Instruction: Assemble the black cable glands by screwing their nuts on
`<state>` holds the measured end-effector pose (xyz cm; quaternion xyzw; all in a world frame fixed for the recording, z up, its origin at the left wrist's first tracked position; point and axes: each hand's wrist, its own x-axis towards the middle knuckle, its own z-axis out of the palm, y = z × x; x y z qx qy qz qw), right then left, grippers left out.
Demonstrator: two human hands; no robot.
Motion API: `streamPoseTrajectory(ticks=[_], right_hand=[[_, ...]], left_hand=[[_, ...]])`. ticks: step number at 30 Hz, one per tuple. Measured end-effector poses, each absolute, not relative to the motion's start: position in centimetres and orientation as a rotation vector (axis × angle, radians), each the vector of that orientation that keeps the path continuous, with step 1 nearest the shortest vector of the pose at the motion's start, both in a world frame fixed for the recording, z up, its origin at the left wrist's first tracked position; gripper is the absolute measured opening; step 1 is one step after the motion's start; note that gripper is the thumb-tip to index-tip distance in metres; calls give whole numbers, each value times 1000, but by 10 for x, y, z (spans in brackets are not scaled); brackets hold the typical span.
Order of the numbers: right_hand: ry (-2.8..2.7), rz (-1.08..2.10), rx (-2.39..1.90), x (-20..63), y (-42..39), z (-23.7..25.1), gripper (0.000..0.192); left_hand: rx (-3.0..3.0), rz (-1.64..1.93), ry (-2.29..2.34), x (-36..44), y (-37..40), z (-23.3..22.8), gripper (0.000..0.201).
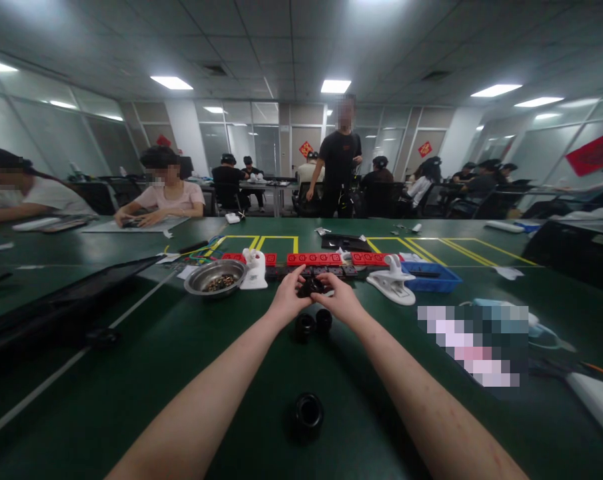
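Both hands meet over the green table. My left hand [291, 293] curls its fingers round a glossy black round part [311, 288], gripping it from the left. From the other side my right hand [338, 298] closes on the same part, thumb toward me. Just below the hands, two more black rounded parts [305, 325] stand close together. Nearer to me, between the forearms, is a black ring-shaped part [308, 415] with an open hollow on top. Fingers cover much of the held part, so its full shape is hidden.
Behind the hands run red trays [314, 259] and a row of black pieces [331, 271]. A metal bowl [215, 279] of small brassy pieces and a white stand [254, 270] are left; another white stand [394, 283] and a blue bin [434, 279] are right. Co-workers sit beyond.
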<state>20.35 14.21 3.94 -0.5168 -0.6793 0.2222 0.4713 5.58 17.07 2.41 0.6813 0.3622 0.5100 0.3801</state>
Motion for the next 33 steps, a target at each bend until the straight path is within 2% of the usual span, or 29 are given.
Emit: streamPoseTrajectory(ticks=[5,9,17,22,28,33], right_hand=[[-1609,583,-1315,201,145,36,37],[-1579,579,-1340,201,148,32,46],[-1549,551,-1356,205,152,34,42],[-1526,517,-1451,215,156,28,42],[-1656,555,-1545,225,162,9,39],[-1749,605,-1516,226,166,0,41]], left_hand=[[1757,1293,893,58,166,27,66],[1754,1241,820,59,165,27,69],[1636,1166,763,64,171,28,77],[1593,1139,937,60,178,28,67],[1683,859,1188,46,183,17,35],[1849,659,1249,35,179,34,41]])
